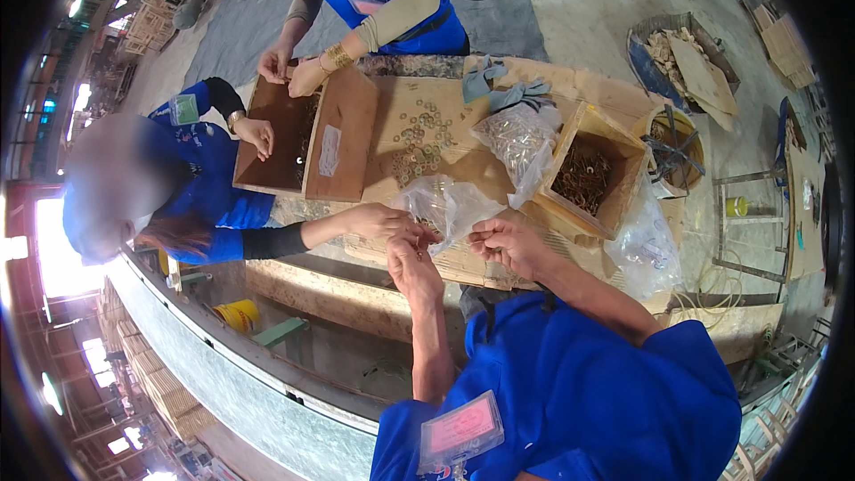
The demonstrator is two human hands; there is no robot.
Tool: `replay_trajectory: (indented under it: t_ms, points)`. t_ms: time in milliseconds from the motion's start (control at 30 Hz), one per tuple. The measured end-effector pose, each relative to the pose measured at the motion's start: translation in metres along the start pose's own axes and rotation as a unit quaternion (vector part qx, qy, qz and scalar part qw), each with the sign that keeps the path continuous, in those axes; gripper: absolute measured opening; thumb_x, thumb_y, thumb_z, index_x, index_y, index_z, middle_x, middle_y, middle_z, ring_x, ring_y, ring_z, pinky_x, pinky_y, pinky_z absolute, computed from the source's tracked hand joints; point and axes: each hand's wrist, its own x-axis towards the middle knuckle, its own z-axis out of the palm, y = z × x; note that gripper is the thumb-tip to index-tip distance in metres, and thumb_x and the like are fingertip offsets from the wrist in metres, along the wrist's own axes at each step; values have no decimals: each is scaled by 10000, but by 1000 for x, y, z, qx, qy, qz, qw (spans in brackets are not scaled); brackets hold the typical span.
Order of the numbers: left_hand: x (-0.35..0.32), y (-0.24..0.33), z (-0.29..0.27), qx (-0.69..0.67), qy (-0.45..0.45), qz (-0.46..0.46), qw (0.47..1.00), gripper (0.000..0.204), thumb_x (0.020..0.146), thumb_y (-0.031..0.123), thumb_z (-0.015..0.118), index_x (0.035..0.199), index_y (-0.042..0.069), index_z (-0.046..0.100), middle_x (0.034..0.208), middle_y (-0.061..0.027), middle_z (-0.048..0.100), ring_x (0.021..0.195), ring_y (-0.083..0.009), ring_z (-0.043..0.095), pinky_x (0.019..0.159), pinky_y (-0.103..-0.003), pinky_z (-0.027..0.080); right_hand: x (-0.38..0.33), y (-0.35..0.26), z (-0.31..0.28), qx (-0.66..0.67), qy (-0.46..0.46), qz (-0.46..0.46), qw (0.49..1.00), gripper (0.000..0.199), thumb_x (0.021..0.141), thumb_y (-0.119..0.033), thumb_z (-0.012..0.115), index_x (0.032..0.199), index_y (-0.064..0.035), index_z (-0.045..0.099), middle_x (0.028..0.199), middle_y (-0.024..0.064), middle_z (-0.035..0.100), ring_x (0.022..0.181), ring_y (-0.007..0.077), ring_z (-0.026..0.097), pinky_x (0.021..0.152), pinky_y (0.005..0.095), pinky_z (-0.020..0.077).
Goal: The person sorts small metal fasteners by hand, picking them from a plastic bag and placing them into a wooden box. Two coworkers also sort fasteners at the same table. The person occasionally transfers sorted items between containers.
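My left hand [415, 269] curls at the clear bag's [459, 205] near edge, my right hand [509, 246] at its right; whether either pinches it, I cannot tell.

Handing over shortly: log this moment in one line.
left hand: at lower left of clear bag; right hand: at bag's right edge; co-worker's hand: beside left hand; washers: loose, beyond bag; right wooden box: fasteners inside

Our left forearm [431, 352] extends nearly straight forward, the left grip [414, 269] bent at the fingers; our right forearm [595, 297] slants inward, the right grip [512, 245] with thumb and fingertips pinched.
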Motion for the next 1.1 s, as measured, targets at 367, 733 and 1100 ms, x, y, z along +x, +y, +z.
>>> replay_trajectory:
  t_ms: [367,733,1100]
  points:
    - [-7,-34,-38,171,-57,-200,963,198,935,155,604,1058,0,603,574,-23,488,448,-114,432,439,-263,371,-2,2,-19,0,19,32,999,226,986,-220,555,1087,-35,639,977,82,695,874,164,678,694,290,543]
    - [-14,-100,-35,564,-99,7,820,228,867,256,640,898,33,680,704,-223,641,683,-429,629,615,-482,489,92,-23,62,-795,27,-139,590,589,762,-573,707,841,10,730,820,200,693,725,307,679,608,423,517]
    - [-13,-97,-45,606,-128,30,785,144,917,214,558,919,92,635,712,-182,657,649,-411,638,570,-504,498,148,-3,63,-852,45,-181,489,169,710,-155,688,832,-54,748,857,167,705,890,317,685,720,446,526]
